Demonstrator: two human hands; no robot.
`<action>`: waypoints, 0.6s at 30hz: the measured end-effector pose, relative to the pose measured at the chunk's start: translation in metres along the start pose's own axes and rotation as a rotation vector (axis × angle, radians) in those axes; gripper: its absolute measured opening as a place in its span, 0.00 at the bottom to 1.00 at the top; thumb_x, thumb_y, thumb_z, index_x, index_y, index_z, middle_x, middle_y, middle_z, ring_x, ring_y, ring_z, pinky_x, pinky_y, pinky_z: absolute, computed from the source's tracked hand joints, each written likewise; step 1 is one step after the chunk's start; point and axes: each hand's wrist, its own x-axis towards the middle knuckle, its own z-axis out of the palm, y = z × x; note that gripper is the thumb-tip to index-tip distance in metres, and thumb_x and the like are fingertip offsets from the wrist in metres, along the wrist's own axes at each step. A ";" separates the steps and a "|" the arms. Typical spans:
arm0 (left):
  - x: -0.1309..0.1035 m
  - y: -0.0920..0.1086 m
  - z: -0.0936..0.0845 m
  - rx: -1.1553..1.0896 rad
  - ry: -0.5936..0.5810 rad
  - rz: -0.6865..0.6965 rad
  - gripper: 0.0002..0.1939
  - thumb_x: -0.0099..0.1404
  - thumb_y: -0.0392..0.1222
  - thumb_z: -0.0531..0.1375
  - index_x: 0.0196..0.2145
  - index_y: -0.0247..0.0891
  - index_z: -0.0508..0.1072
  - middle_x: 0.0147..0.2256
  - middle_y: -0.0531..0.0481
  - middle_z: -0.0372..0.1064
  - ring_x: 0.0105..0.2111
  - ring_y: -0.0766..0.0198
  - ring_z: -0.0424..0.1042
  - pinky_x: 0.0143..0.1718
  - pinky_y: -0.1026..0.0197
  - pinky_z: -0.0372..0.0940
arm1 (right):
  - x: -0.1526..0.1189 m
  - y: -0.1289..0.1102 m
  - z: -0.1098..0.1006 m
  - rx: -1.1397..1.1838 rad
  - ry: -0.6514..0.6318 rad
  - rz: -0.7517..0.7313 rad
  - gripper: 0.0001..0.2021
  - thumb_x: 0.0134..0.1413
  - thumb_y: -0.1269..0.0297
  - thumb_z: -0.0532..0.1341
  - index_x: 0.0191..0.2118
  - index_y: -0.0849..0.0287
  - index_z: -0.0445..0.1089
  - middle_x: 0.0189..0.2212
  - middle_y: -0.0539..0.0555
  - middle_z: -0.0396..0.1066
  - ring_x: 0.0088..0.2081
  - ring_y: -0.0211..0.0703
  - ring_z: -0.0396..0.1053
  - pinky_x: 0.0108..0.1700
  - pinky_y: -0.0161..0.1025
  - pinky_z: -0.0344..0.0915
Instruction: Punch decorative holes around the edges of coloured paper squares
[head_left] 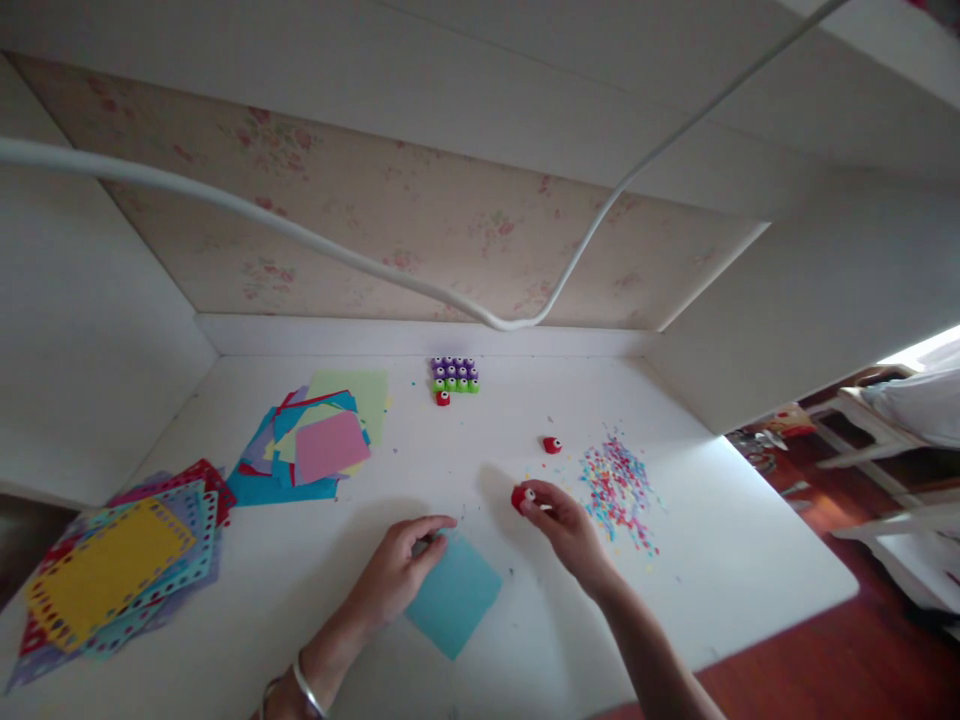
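A square sheet of teal paper lies cornerwise on the white table. At its upper left edge, my left hand has thumb and fingers closed on the paper near the far corner. My right hand grips a small red hole punch, just to the right of and beyond the sheet, apart from it. Another red hole punch stands on the table a little past my right hand. What the underside of the held punch looks like is hidden.
Rows of purple, green and red punches stand by the back wall. Plain coloured papers lie left of centre, and hole-edged sheets at far left. Punched-out paper dots are scattered at right. A white cable hangs across the front.
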 end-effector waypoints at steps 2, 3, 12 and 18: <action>0.000 0.001 0.000 -0.003 0.011 -0.009 0.18 0.64 0.49 0.59 0.46 0.39 0.78 0.45 0.45 0.77 0.45 0.55 0.74 0.50 0.57 0.66 | 0.010 0.001 -0.030 -0.106 0.116 -0.024 0.20 0.55 0.46 0.64 0.44 0.56 0.74 0.39 0.56 0.77 0.38 0.46 0.74 0.40 0.42 0.70; 0.000 0.001 0.000 -0.008 0.013 -0.009 0.18 0.64 0.50 0.59 0.45 0.38 0.78 0.43 0.45 0.77 0.43 0.55 0.74 0.48 0.57 0.67 | 0.016 0.001 -0.046 -0.151 0.162 -0.038 0.21 0.56 0.46 0.63 0.46 0.57 0.73 0.40 0.57 0.77 0.39 0.47 0.74 0.40 0.42 0.71; 0.001 0.005 0.006 -0.003 0.039 0.065 0.15 0.66 0.53 0.59 0.35 0.37 0.75 0.34 0.47 0.75 0.37 0.57 0.73 0.41 0.60 0.65 | 0.078 0.023 -0.132 -0.632 0.162 -0.183 0.14 0.58 0.59 0.58 0.47 0.55 0.74 0.43 0.59 0.78 0.39 0.49 0.77 0.43 0.45 0.72; -0.002 0.004 0.005 -0.015 0.057 0.073 0.16 0.68 0.54 0.57 0.35 0.38 0.73 0.35 0.47 0.75 0.38 0.56 0.73 0.42 0.60 0.64 | 0.096 0.031 -0.125 -0.718 -0.024 -0.272 0.11 0.59 0.65 0.57 0.41 0.52 0.77 0.46 0.54 0.78 0.47 0.47 0.75 0.51 0.43 0.69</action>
